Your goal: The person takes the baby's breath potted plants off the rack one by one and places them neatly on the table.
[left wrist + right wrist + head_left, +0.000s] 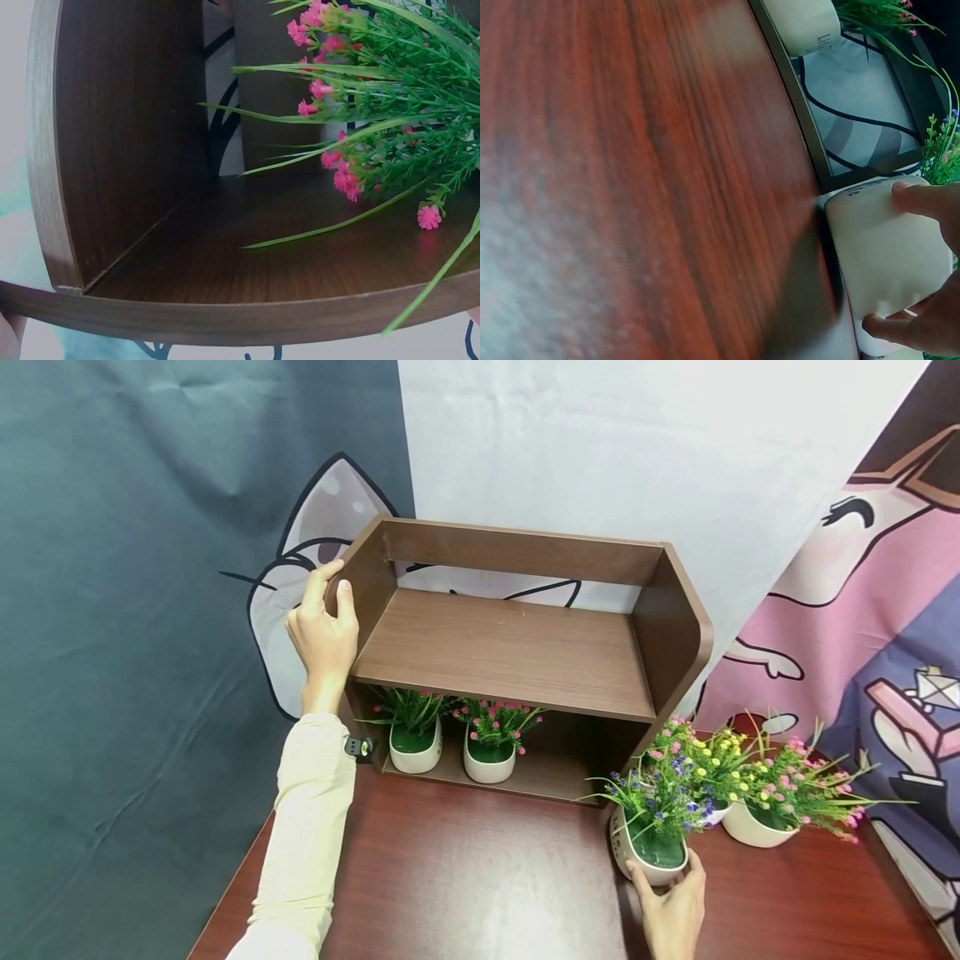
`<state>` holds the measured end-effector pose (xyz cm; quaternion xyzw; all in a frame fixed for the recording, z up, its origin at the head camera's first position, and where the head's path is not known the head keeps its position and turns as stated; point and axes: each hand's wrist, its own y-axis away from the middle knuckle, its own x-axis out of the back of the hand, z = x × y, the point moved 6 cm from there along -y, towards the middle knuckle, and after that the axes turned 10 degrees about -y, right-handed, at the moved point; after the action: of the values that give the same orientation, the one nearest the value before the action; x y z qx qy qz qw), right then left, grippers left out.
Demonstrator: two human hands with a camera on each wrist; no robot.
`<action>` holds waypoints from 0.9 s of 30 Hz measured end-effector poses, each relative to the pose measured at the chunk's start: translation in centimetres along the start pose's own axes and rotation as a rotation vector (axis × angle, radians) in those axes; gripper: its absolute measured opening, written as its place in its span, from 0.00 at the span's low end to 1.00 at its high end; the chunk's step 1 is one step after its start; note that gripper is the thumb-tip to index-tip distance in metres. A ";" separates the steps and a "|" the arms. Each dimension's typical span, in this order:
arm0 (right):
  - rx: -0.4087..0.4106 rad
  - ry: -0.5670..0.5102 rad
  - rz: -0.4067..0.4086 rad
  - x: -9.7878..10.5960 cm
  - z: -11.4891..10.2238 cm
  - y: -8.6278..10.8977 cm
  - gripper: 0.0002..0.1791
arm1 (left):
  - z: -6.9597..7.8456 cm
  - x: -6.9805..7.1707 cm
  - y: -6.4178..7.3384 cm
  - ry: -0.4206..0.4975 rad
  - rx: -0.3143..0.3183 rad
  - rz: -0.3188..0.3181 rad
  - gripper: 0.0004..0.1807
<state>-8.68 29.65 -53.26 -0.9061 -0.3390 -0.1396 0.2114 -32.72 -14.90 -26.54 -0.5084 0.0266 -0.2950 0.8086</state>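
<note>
My left hand [322, 631] holds the left side panel of a brown wooden shelf [502, 647], thumb on the inner side and fingers over the edge. Low at the shelf's right front corner, my right hand [673, 906] grips a white pot [619, 843] of blue-purple flowers. Its thumb and fingers press on opposite sides of this pot [885, 247] in the right wrist view. In the lower compartment stand two more white pots, one [415, 758] at the left and one [489, 768] beside it, both with pink flowers. The left wrist view shows pink flowers [345, 180] inside that compartment.
Right of the shelf, a pot of pink flowers [757, 827] and a plant with yellow flowers [716, 760] stand on the reddish-brown table [465, 868]. A printed cloth [600, 443] hangs behind. A small black object [360, 748] lies by the shelf's left foot.
</note>
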 end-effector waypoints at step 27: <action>0.021 -0.022 -0.019 -0.3 0.2 0.1 0.47 | -0.1 0.1 -0.1 -0.005 -0.007 0.005 0.14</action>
<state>-8.79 29.53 -53.57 -0.9020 -0.3513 -0.1281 0.2159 -32.71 -15.09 -26.47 -0.5119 0.0271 -0.2915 0.8076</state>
